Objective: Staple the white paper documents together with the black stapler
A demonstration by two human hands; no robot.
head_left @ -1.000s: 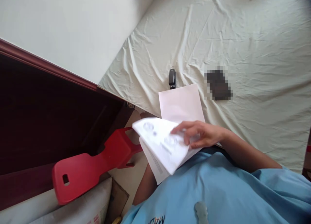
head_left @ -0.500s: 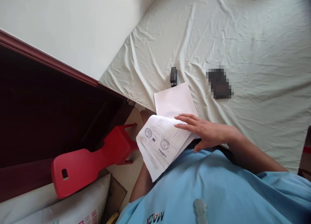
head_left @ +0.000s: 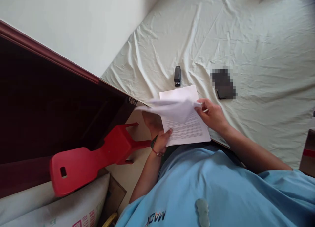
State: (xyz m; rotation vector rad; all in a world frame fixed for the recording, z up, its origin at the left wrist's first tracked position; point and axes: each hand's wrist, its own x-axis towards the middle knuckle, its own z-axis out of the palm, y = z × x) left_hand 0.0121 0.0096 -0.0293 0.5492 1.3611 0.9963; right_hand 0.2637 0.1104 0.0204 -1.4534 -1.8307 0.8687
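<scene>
A stack of printed paper sheets (head_left: 188, 133) lies before my body, its lower pages showing lines of text. My left hand (head_left: 162, 141) grips the stack's lower left edge, thumb on top and fingers hidden beneath. Pinched in my right hand (head_left: 213, 114) is the right corner of a lifted sheet (head_left: 172, 108), which is blurred by motion and folds over the stack. Just beyond the papers, a black stapler (head_left: 177, 76) rests on the bed sheet.
A pale cloth (head_left: 258, 56) covers the bed. To the right lies a dark pixelated object (head_left: 223, 84). On the left stand a red plastic chair (head_left: 73, 171) and white sacks (head_left: 81, 204), beside a dark wooden panel (head_left: 49, 105).
My right hand has gone from spread fingers over the stamped page to pinching a sheet, which has swung upward. My left hand, hidden before, now shows at the stack's left edge.
</scene>
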